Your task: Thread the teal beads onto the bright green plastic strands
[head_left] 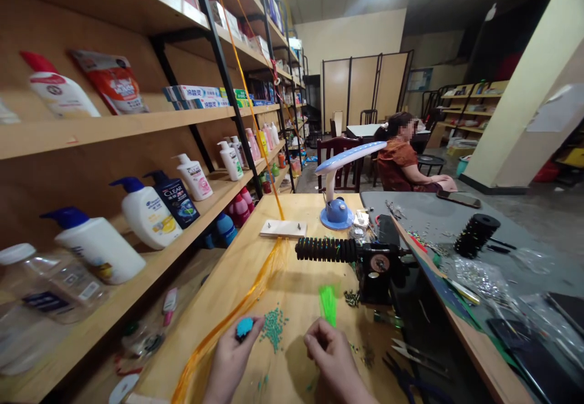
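My left hand [235, 352] is closed on a small bright blue piece with a dark lower part [244, 327], whose kind I cannot make out. Right beside those fingers, a scatter of teal beads [274, 326] lies on the wooden table [237, 264]. My right hand [327, 346] has its thumb and fingertips pinched together; anything between them is hidden or too small to name. Just beyond its fingers is a bundle of bright green fibres [327, 304]. Long orange threads [237, 313] run past my left hand, up to a pale bar with two screws [283, 229].
A black device with a ridged roller [326, 249] stands beyond my right hand. Scissors [417, 355] and pliers [401, 376] lie right of it. A blue desk lamp [336, 214] stands behind. Shelves with bottles [150, 215] line the left. A seated person [401, 160] is farther back.
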The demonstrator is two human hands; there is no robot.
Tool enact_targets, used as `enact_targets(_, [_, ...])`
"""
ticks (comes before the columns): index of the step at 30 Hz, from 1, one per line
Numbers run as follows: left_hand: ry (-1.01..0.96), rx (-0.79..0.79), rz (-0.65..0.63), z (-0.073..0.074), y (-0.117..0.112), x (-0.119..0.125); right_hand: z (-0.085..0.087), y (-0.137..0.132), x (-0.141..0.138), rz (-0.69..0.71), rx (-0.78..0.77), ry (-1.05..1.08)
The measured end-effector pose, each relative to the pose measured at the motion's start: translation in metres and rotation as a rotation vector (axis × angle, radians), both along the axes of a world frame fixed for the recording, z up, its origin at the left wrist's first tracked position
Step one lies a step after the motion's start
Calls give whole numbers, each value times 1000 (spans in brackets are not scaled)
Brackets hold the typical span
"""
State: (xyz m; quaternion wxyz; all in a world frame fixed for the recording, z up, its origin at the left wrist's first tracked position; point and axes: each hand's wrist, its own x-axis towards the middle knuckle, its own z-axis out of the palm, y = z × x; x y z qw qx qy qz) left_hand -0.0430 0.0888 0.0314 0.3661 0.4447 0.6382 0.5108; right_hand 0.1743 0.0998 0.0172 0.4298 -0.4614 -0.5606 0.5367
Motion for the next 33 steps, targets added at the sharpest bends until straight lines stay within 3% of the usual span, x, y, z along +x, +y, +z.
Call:
enact_targets(3, [288,-94,-58,-14,-1,-19,-6,-4,3,15,2,-31])
enact_targets(6, [393,-103,-82,-24,-2,-23,-13,-6,2,23,-16,-42])
enact_targets(15, [542,-81,-119,-32,2,-12,-12,-8,3,29,-32,-35])
enact_targets(22, [500,-86,-112,-28,-7,-15,-11,-11,2,70,-58,19])
enact_targets(25, [286,-77,-76,-20,-18,-6,-6,-14,-2,75,-95,52])
enact_targets(28, [-248,-186,-81,-15,-24,17,-2,-16,-8,97,-163,149])
enact_targets(30, [-551,-272,-170,-14,-24,35,-1,-18,-12,112,-192,248])
enact_targets(33, [-724,-352,-234,-18,-19,56,-3,-19,-14,132,-194,378])
